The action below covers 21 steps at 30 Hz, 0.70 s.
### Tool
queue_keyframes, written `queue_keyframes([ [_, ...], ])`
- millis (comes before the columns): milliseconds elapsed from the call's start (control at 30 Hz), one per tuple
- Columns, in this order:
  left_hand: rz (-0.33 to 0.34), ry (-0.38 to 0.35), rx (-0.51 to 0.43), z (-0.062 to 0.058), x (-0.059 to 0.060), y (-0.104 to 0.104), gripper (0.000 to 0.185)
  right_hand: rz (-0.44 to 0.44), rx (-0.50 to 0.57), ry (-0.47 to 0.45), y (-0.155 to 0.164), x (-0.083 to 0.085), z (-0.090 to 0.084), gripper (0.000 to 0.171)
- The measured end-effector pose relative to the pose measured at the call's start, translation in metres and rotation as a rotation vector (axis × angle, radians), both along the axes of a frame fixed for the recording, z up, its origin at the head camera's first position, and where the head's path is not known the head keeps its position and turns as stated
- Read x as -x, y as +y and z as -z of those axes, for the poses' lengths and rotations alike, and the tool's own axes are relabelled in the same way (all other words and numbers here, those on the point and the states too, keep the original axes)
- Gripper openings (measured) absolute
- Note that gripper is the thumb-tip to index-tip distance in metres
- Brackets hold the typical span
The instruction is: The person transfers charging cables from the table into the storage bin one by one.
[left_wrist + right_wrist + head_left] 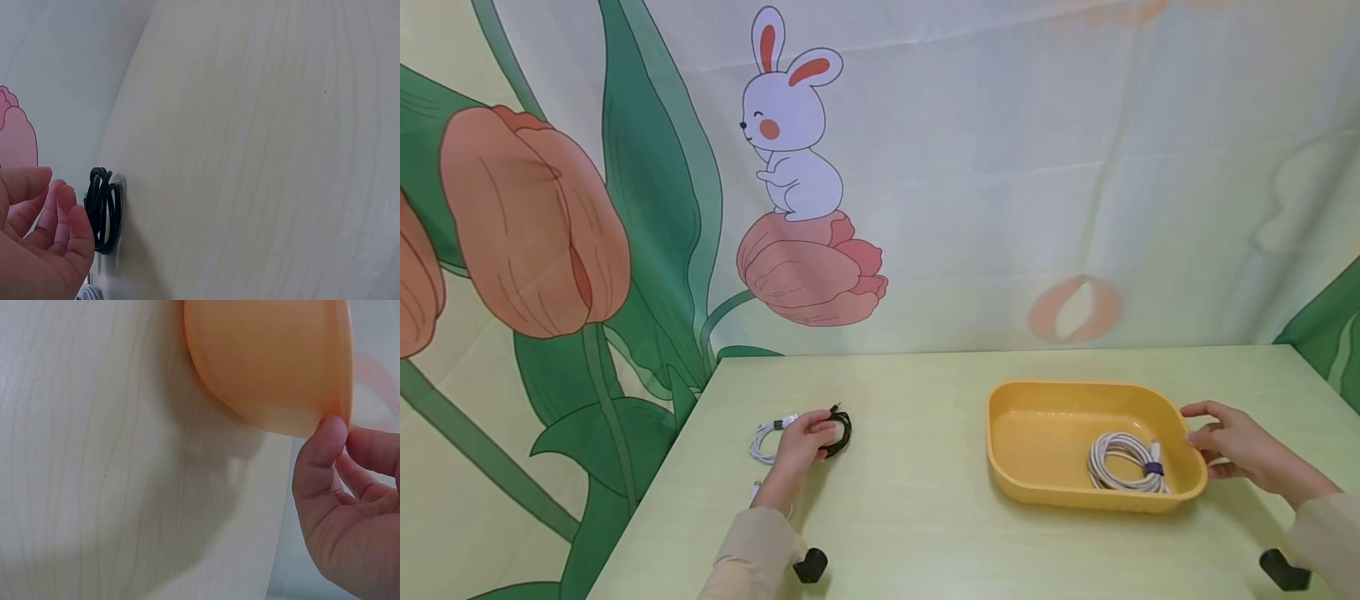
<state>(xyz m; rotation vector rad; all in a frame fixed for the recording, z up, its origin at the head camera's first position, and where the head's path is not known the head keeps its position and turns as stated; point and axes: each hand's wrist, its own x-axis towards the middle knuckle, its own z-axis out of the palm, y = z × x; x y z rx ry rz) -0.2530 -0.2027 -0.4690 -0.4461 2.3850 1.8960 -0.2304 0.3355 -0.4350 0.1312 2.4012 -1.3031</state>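
we see our left hand (805, 437) lying low on the pale green counter (917, 508), its fingers reaching over a small coil of black cable (841, 433) that lies at the fingertips. in the head view the fingers look curved over the coil's near side, but the left wrist view shows the fingers (59, 219) loosely bent and just beside the black cable (103, 209), with a thin gap between them, so we judge the hand relaxed and not gripping anything. the coil lies flat on the counter toward the far left part of the surface. just left of that hand lies a bundled white cable (767, 437) with a dark tie, touching or nearly touching the back of the hand; we cannot tell which. another bit of white cable shows beside the wrist, mostly hidden by the sleeve.

our right hand (1228, 446) is at the right end of the yellow tray (1022, 479), which stands on the right half of the counter, well apart from the black coil. in the right wrist view the thumb (325, 447) presses against the tray's rim (340, 394) while the other fingers curl behind it, so the hand pinches the tray's edge. inside the tray, toward its right end, lies a coiled white cord (1123, 462) bound with a dark strap.

behind the counter hangs a cloth backdrop (1000, 167) printed with a rabbit and tulips
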Motion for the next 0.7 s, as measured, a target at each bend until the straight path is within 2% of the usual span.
queue_keyframes([
  [700, -0.11, 0.007, -0.018, 0.0077, 0.0008, -0.0096, 0.034, 0.014, 0.003, -0.011, 0.0006, 0.0021, 0.0008, 0.056],
])
